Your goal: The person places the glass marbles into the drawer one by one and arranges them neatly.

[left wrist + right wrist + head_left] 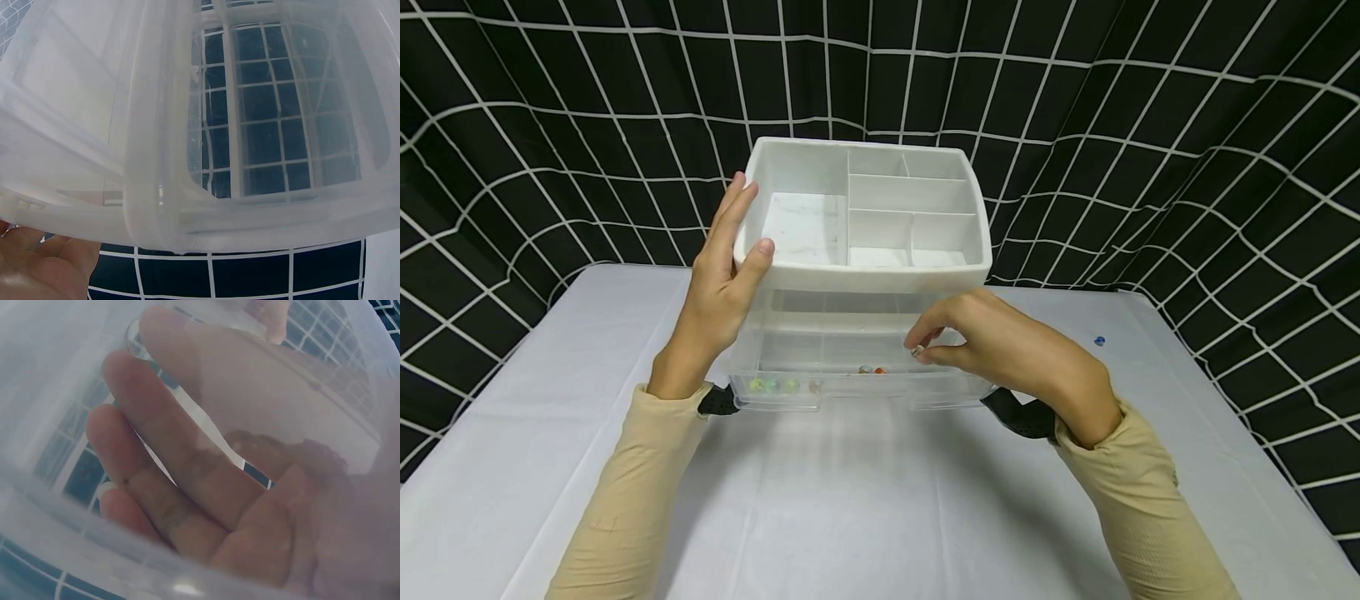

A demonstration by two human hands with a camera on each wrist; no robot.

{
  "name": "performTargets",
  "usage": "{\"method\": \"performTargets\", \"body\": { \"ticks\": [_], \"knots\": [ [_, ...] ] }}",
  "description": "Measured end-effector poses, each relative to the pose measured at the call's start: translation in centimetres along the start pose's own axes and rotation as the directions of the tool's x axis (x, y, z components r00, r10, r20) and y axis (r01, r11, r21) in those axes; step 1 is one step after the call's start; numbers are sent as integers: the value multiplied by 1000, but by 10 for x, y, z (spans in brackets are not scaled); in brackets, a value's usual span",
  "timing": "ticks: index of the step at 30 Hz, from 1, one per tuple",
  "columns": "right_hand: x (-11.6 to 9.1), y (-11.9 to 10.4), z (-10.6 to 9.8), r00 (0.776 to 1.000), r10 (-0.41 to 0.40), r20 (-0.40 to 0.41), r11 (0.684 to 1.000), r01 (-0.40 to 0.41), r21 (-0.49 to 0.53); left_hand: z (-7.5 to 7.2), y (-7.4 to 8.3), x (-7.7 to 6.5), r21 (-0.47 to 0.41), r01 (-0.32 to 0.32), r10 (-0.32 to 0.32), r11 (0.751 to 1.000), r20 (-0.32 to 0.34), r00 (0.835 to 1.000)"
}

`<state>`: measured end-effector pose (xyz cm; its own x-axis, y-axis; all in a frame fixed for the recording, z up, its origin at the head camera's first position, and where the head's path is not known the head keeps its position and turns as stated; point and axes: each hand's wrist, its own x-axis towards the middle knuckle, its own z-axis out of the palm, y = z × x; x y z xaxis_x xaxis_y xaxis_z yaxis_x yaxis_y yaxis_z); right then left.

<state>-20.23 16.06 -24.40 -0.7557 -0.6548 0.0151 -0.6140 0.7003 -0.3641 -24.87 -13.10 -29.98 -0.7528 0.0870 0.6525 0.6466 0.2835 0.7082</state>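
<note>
In the head view, a white organizer box (880,277) with a divided top tray stands on the table, a clear drawer (865,387) pulled out at its front. My left hand (718,287) rests on the box's left side, fingers fairly straight along the wall and thumb at the rim. Between thumb and fingertips my right hand (977,337) pinches a small clear marble (917,351) over the drawer's right part. The right wrist view shows the clear marble (134,341) at the fingertips, through the clear plastic. Several yellow-green marbles (772,385) and an orange marble (881,371) lie in the drawer.
A blue marble (1099,341) lies on the white-covered table (850,517), right of the box. Behind and at the sides hangs a black curtain (880,83) with a white grid. The left wrist view is mostly filled by the translucent box side (156,125).
</note>
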Motion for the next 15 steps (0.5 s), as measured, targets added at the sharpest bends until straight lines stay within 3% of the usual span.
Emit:
{"method": "performTargets", "body": {
  "ticks": [15],
  "knots": [
    [-5, 3, 0, 998, -20, -55, 1000, 20, -10, 1, -1, 0, -3, -21, 21, 1000, -5, 1000]
  ]
}}
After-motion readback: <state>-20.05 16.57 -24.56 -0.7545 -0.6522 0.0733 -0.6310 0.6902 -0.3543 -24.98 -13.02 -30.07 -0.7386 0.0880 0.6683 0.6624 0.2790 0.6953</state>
